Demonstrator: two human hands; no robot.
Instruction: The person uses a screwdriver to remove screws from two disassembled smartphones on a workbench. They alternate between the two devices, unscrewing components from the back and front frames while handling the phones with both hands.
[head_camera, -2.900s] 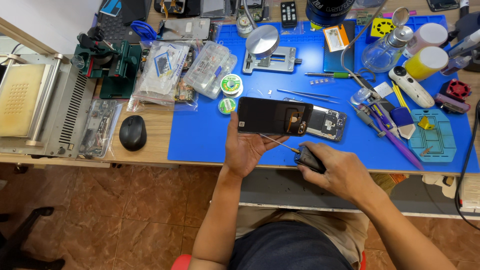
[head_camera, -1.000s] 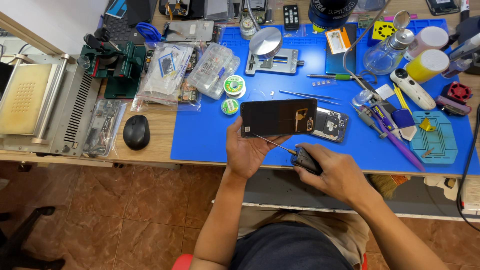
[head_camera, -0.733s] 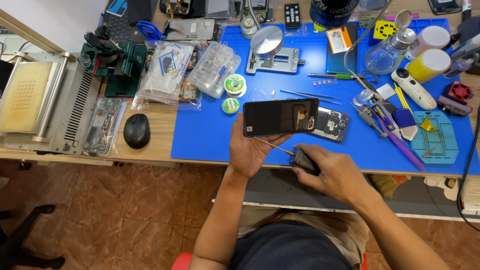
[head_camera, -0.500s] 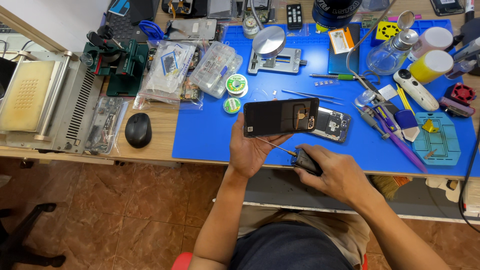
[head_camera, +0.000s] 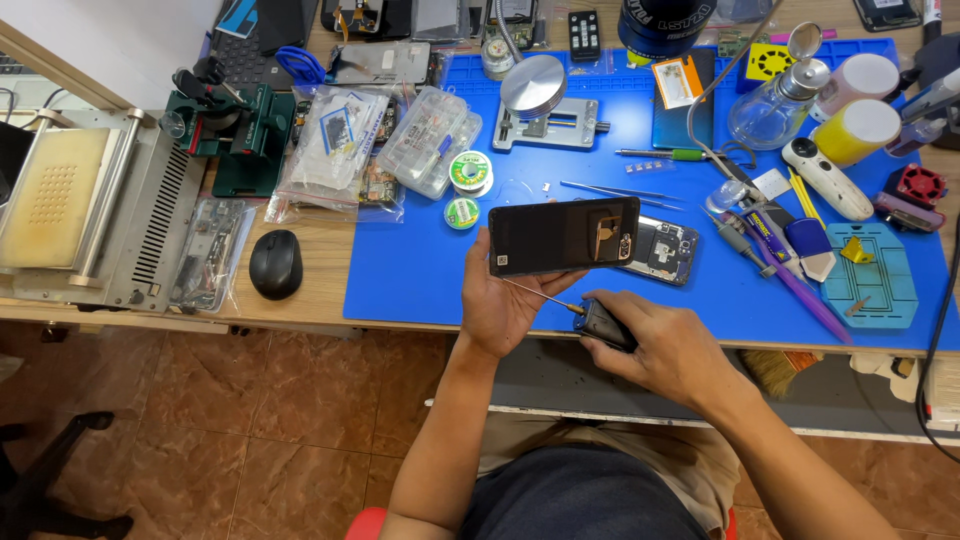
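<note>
Near the bottom centre, the right hand (head_camera: 668, 350) is gripping a dark screwdriver (head_camera: 603, 322), fingers closed round its handle, its thin shaft pointing left to the left hand (head_camera: 512, 305). That hand is holding up a black phone panel (head_camera: 563, 236), thumb and fingers pinching its lower edge, just above the blue mat (head_camera: 420, 260) at the frame's centre. Just behind, right of the panel, an opened phone body (head_camera: 662, 250) is lying on the mat. Left of centre, a black mouse (head_camera: 275, 264) is sitting on the table (head_camera: 310, 280). Farther up, two green-labelled round reels (head_camera: 468, 172) are lying beside clear bags (head_camera: 335, 150). At upper right, an orange-labelled flat pack (head_camera: 680, 82) and a square yellow label (head_camera: 770, 62) are lying by a yellow cup (head_camera: 855, 132).
</note>
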